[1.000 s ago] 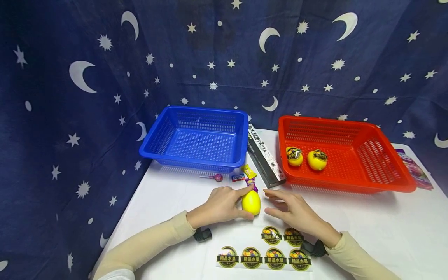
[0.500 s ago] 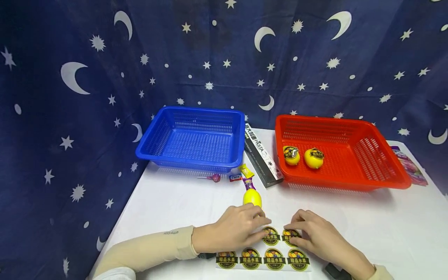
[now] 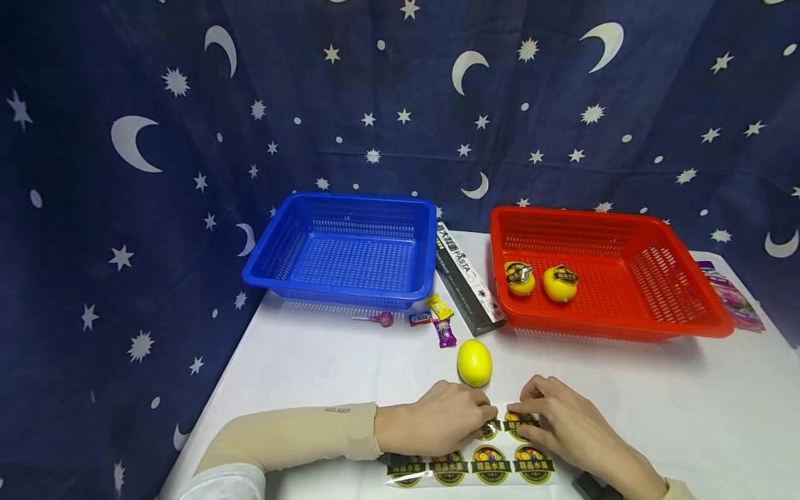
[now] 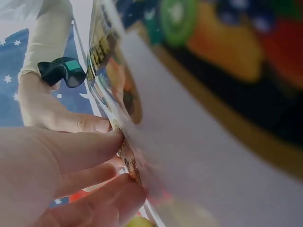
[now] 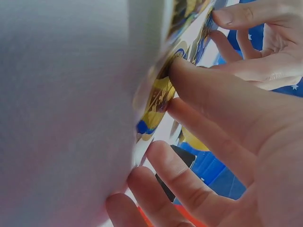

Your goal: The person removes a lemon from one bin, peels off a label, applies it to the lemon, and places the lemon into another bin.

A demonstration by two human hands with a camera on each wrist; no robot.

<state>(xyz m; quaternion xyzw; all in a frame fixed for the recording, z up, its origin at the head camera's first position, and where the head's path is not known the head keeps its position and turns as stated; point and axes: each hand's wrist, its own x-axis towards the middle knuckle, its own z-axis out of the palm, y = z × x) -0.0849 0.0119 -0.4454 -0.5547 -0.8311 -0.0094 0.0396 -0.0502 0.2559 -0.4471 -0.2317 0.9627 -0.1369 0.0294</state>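
In the head view my left hand (image 3: 437,422) bends over the upper row of a sheet of round fruit stickers (image 3: 512,477). Its thumb and fingertips pinch at a black-and-gold sticker (image 3: 492,430), mostly covered by the hand; the left wrist view has that sticker edge-on between the fingertips (image 4: 136,189). My right hand (image 3: 562,420) rests on the sheet, thumb and forefinger at either side of the neighbouring sticker (image 5: 158,101), other fingers spread. A plain yellow lemon (image 3: 475,362) sits just beyond the left hand.
A blue basket (image 3: 340,286) stands at back left. The red basket (image 3: 625,323) at back right holds two lemons with stickers (image 3: 560,284). Between them lies a pasta box (image 3: 469,281), with wrapped candies (image 3: 445,333) and a lollipop (image 3: 384,319) nearby.
My left hand has let go of the lemon and come down to the stickers, drawing in its fingers. The right hand moved down onto the sheet. The lemon has shifted right.
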